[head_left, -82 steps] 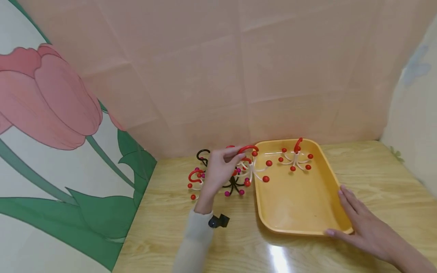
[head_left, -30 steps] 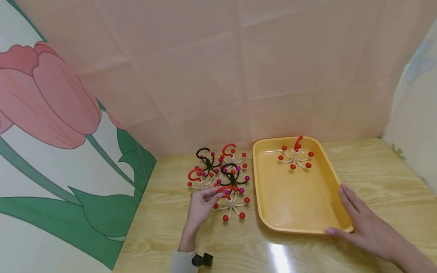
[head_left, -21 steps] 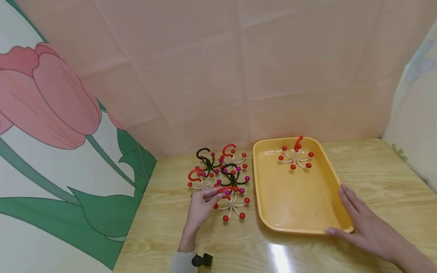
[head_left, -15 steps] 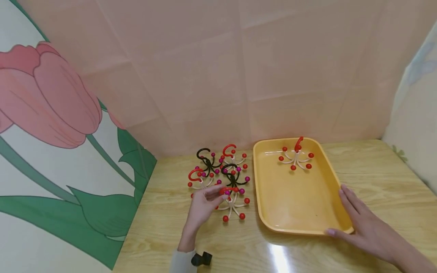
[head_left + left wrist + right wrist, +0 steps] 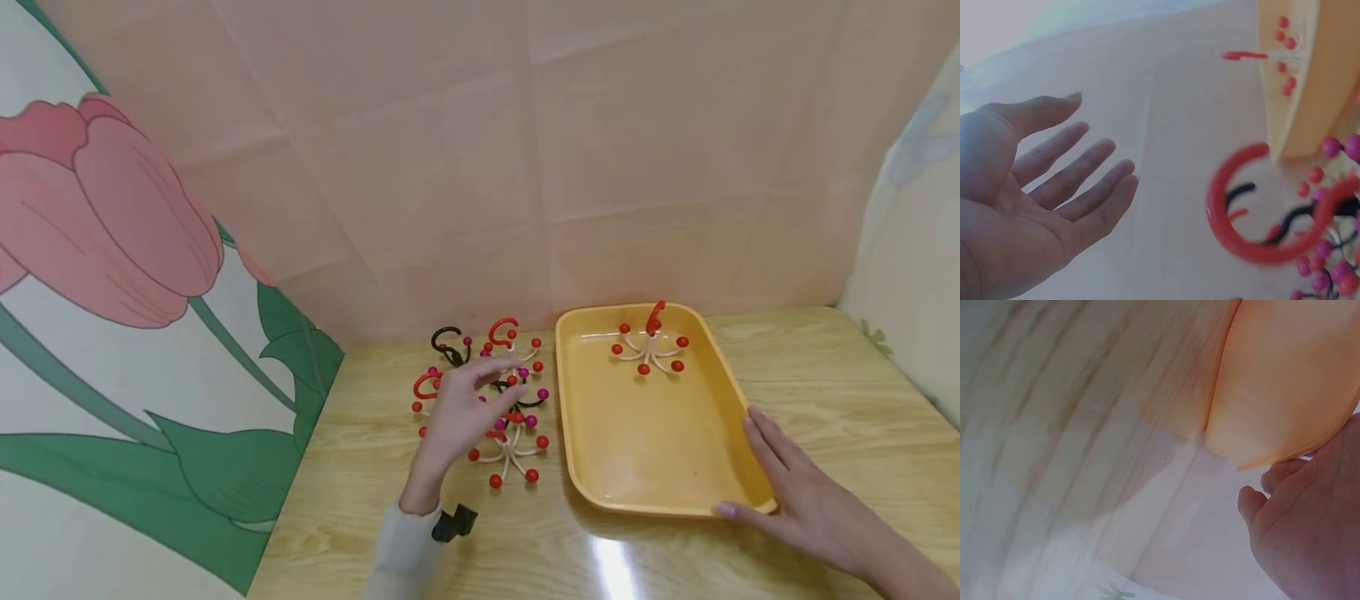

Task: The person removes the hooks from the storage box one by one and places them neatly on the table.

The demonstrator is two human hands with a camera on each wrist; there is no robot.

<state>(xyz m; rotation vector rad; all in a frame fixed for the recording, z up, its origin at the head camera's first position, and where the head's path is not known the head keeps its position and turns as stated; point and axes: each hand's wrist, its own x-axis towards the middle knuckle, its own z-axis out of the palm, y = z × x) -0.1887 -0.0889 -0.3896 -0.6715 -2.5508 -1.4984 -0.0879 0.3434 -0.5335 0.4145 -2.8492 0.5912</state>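
Note:
My left hand (image 5: 461, 408) is over the cluster of ball-tipped hook hangers, fingers parted, holding nothing. Below its thumb stands a red-and-white hook hanger (image 5: 510, 456). Behind that is a black hook hanger with magenta balls (image 5: 533, 402), partly covered by the hand. In the left wrist view a red hook (image 5: 1215, 215) appears close, apart from the open fingers. My right hand (image 5: 813, 500) rests at the near right corner of the yellow tray (image 5: 660, 442), straight fingers along the right rim and thumb on the front rim. One red-and-white hanger (image 5: 651, 354) stands in the tray's far part.
More hangers crowd left of the tray: a red-hooked one (image 5: 504, 329) at the back, a black one (image 5: 447, 335) and another red-hooked one (image 5: 426, 387). A pink cloth backdrop (image 5: 450, 167) rises behind the wooden table (image 5: 337, 500). A tulip-printed panel (image 5: 150, 250) borders the left.
My left hand carried a red-and-white hanger from near the tray's left rim to the front of the cluster, let it go, then rose away toward the back. My right hand has stayed put.

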